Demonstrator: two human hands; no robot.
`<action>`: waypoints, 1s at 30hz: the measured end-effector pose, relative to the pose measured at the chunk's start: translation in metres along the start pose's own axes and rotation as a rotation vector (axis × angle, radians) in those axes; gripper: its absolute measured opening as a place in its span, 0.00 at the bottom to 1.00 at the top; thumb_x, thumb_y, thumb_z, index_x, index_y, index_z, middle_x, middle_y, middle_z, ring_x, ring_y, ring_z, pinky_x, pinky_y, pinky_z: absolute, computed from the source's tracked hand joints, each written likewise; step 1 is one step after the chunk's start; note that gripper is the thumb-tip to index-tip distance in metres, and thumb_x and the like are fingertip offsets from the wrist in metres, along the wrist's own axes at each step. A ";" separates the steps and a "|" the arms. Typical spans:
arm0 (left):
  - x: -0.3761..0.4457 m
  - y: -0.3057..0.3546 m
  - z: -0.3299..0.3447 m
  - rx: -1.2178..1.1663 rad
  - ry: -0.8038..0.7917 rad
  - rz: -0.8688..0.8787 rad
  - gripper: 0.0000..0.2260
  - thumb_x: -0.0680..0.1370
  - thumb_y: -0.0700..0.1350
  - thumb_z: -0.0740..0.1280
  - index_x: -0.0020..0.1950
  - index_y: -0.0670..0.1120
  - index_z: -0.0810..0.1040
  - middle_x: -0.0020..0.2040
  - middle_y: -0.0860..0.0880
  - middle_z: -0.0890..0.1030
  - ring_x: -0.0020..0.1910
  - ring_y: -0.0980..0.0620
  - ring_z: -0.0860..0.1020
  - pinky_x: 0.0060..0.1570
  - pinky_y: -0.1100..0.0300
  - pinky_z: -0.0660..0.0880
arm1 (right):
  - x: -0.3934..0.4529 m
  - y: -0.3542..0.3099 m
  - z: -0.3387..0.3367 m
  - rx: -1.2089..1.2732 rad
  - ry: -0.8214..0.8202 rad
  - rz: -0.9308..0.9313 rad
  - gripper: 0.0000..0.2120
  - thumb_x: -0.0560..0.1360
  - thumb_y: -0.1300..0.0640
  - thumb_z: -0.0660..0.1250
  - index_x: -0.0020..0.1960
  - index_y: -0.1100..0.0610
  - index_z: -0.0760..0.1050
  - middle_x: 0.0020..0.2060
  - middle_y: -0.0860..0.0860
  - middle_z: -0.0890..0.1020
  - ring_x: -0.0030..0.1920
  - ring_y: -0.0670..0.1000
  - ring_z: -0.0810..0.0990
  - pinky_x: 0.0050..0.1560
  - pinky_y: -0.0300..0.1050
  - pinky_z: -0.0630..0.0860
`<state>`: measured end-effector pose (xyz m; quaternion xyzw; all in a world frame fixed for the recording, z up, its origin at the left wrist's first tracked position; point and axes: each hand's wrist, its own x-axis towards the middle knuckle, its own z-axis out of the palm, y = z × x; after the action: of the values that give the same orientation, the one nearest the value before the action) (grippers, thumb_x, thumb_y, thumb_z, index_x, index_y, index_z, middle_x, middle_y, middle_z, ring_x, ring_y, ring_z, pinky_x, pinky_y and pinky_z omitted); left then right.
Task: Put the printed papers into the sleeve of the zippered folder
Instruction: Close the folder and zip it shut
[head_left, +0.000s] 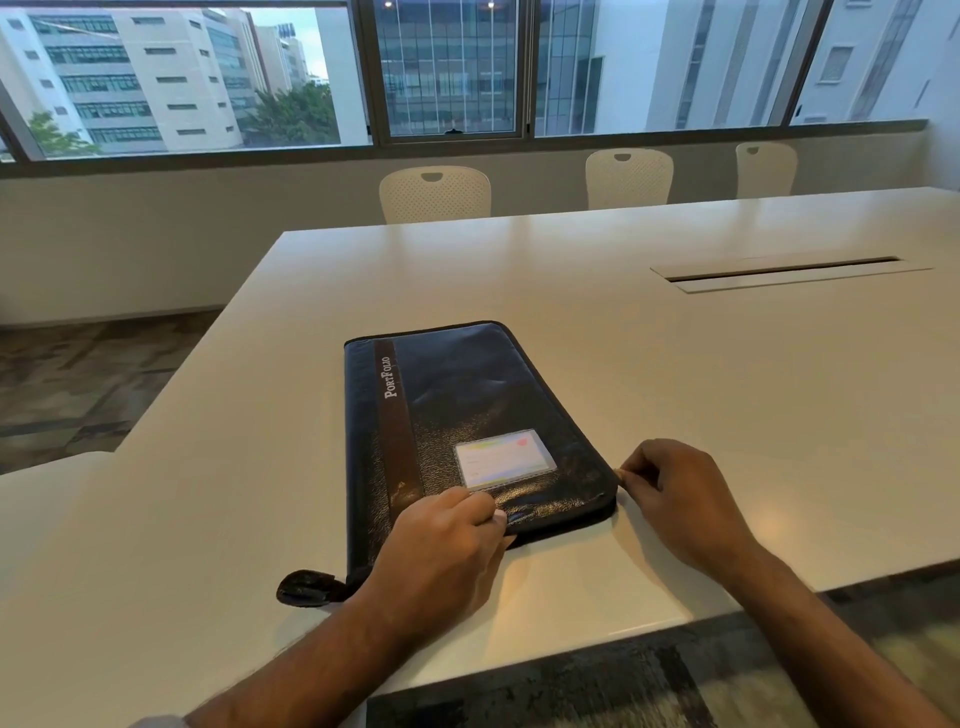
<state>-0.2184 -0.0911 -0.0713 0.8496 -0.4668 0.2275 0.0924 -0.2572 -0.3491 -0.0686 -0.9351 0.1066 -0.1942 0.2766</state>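
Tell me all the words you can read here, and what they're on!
"PortFolio": white letters on the brown stripe of the black zippered folder.
The card in the folder's clear pocket has printing, but it's too blurred to read.
Nothing else shows any words.

**Colours on the table**

My folder (467, 415) is near-black with a grained, glossy sheen, and a dark brown stripe (397, 415) runs down its cover carrying white "PortFolio" lettering. Its card window (505, 458) shows a pale card with washes of yellow-green and a red-pink blot (too blurred for me to read). The table (675, 389) under it is plain cream-white. The chairs (435, 195) behind are off-white with a dotted, perforated pattern. The carpet (78, 374) is mottled in grey, brown and dull green patches.
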 end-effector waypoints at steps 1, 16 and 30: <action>-0.001 0.000 0.000 -0.001 -0.004 0.003 0.16 0.78 0.53 0.58 0.49 0.51 0.85 0.42 0.55 0.83 0.38 0.58 0.77 0.35 0.67 0.72 | 0.000 0.000 0.000 -0.005 0.004 -0.001 0.06 0.73 0.58 0.71 0.38 0.53 0.78 0.33 0.43 0.78 0.35 0.45 0.76 0.35 0.37 0.72; -0.009 -0.009 -0.017 -0.186 -0.082 -0.110 0.15 0.77 0.61 0.63 0.51 0.54 0.84 0.44 0.58 0.81 0.42 0.61 0.75 0.40 0.63 0.76 | 0.045 -0.003 0.021 0.018 0.010 -0.004 0.04 0.73 0.59 0.72 0.41 0.58 0.81 0.34 0.49 0.81 0.35 0.46 0.77 0.34 0.38 0.71; -0.002 -0.095 0.010 -0.143 -0.340 -0.937 0.56 0.62 0.82 0.45 0.79 0.45 0.47 0.80 0.45 0.54 0.79 0.45 0.50 0.76 0.45 0.47 | 0.068 -0.005 0.023 -0.109 0.018 -0.036 0.06 0.74 0.59 0.71 0.39 0.56 0.79 0.34 0.49 0.80 0.35 0.46 0.77 0.37 0.44 0.76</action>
<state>-0.1369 -0.0412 -0.0756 0.9845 -0.0582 -0.0126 0.1652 -0.1860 -0.3553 -0.0629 -0.9487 0.1026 -0.2014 0.2209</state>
